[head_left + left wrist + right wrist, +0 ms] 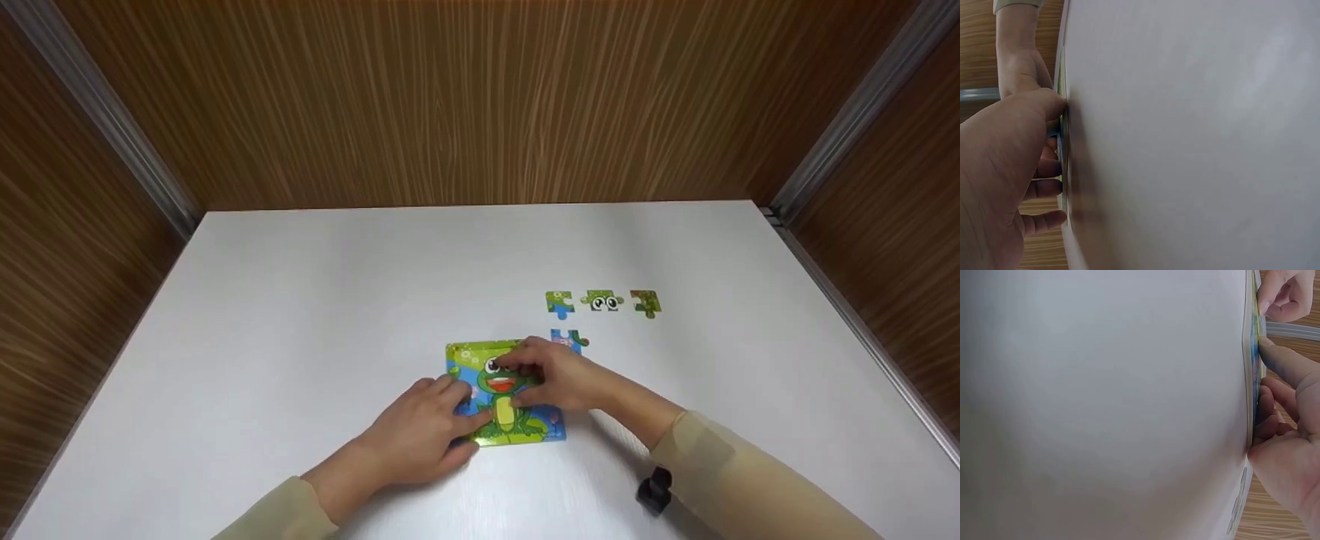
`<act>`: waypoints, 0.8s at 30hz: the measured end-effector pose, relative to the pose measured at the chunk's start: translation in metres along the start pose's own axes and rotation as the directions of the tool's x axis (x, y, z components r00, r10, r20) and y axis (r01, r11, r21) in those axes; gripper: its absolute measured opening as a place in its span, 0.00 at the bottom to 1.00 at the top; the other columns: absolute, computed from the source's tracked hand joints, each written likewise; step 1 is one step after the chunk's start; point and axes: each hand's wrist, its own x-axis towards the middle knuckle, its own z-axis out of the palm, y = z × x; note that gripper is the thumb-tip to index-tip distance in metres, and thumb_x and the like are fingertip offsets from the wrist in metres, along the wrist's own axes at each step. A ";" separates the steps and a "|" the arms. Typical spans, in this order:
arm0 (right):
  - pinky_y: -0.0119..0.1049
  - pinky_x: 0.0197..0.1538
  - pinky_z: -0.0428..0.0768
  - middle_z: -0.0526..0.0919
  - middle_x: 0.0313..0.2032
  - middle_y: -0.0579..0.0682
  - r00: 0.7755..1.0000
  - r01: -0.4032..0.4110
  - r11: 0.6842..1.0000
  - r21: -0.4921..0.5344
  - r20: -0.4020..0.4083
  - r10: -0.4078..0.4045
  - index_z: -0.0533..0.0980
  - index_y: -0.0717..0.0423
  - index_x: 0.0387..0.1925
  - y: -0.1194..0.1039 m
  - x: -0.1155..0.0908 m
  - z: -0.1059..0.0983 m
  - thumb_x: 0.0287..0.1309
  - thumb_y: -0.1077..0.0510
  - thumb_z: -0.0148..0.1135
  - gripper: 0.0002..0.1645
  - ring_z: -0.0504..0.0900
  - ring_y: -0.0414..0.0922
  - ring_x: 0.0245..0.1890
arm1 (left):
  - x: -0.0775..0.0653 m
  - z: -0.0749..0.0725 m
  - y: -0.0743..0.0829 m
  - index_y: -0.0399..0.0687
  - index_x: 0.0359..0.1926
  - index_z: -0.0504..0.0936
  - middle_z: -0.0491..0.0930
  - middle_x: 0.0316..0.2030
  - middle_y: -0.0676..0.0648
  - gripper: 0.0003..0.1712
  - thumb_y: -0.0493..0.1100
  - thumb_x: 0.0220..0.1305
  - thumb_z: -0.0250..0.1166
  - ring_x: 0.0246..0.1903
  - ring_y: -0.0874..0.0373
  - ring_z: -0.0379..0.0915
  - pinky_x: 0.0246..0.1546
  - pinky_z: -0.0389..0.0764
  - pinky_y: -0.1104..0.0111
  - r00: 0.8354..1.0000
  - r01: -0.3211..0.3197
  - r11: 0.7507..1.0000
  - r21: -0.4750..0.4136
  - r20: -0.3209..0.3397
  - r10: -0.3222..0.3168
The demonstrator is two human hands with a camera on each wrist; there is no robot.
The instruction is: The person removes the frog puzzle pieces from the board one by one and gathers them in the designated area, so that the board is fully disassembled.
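Note:
A frog jigsaw puzzle (504, 431) in a thin square tray lies on the white table. My right hand (562, 375) reaches over it from the right; its index finger and thumb pinch the puzzle piece with the frog's red mouth (500, 385) across the top and bottom. The right hand's other fingers curl low over the tray (1251, 354). At the left side, my left hand (420, 431) rests on the tray, index finger laid out toward the frog's yellow belly. In the left wrist view, the left thumb (1053, 104) meets the tray's thin edge.
Beyond the tray lie loose pieces: a blue-green one (559, 302), one with two eyes (602, 301) and a brown-green one (646, 301). Another piece (565, 339) sits behind my right hand. A black object (655, 491) is by the right sleeve. Wood-patterned panels (480, 105) enclose the table.

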 end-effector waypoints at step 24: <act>0.46 0.62 0.77 0.78 0.58 0.46 0.999 0.011 1.000 0.004 0.035 -0.011 0.79 0.51 0.67 0.002 0.002 -0.002 0.72 0.61 0.66 0.24 0.76 0.45 0.54 | -0.001 0.000 -0.002 0.64 0.66 0.86 0.79 0.52 0.47 0.23 0.57 0.77 0.59 0.49 0.53 0.71 0.54 0.80 0.53 1.000 0.002 0.999 -0.043 -0.016 -0.002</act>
